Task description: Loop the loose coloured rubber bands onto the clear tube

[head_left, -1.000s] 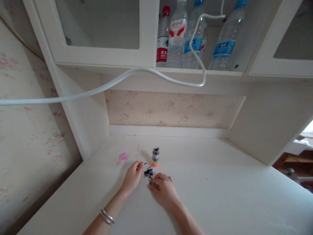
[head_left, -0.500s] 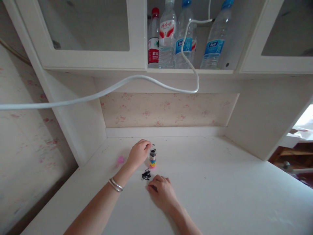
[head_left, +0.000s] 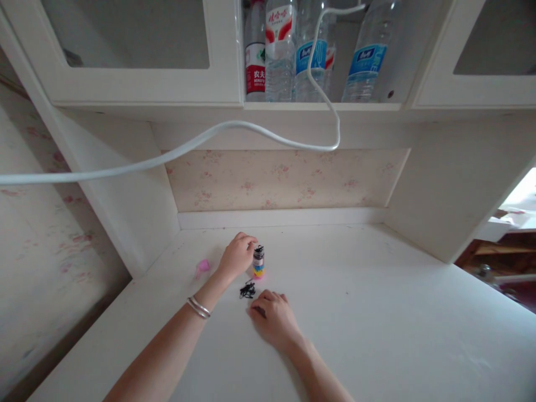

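Note:
A small clear jar (head_left: 258,268) with a colourful lower part stands upright on the white tabletop. Thin black elastic hair ties fill it up to its mouth. My left hand (head_left: 238,254) is closed in a pinch at the jar's rim, where a thin black hair tie (head_left: 260,247) shows by the fingertips. In front of the jar lies a little pile of black hair ties (head_left: 247,290). My right hand (head_left: 274,318) rests on the table just right of this pile, fingers loosely bent and apart, with nothing visible in them.
A pink plastic piece (head_left: 203,266) lies left of my left hand. A white cable (head_left: 167,159) crosses the view above the table. Several plastic bottles (head_left: 280,61) stand in the overhead cabinet (head_left: 159,86). Side panels (head_left: 125,167) bound the table.
The thin black loop that hung above the jar is now down at its mouth, with my left hand slightly lower against the rim. The camera view has shifted a little; my right hand stays put.

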`<action>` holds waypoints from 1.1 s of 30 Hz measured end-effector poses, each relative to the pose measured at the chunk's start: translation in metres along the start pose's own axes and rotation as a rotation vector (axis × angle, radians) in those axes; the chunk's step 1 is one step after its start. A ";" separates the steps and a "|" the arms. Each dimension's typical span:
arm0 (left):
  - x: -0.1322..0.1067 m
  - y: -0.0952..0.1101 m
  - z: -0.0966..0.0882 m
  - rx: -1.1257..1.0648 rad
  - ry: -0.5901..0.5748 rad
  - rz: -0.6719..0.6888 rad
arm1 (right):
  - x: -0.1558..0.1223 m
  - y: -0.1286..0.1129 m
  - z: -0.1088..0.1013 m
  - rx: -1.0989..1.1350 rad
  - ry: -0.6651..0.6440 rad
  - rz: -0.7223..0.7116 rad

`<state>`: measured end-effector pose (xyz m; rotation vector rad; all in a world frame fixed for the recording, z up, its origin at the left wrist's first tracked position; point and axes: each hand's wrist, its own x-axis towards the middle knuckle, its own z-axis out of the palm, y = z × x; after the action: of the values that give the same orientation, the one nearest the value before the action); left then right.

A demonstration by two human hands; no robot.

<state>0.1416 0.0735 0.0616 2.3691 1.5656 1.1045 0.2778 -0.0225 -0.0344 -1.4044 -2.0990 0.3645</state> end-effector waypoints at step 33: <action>-0.009 0.005 -0.005 0.269 -0.301 -0.056 | 0.000 -0.002 -0.002 0.000 -0.046 0.023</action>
<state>0.1410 0.0622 0.0630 2.4881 1.7444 0.5197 0.2777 -0.0239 -0.0319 -1.4342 -2.1215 0.4098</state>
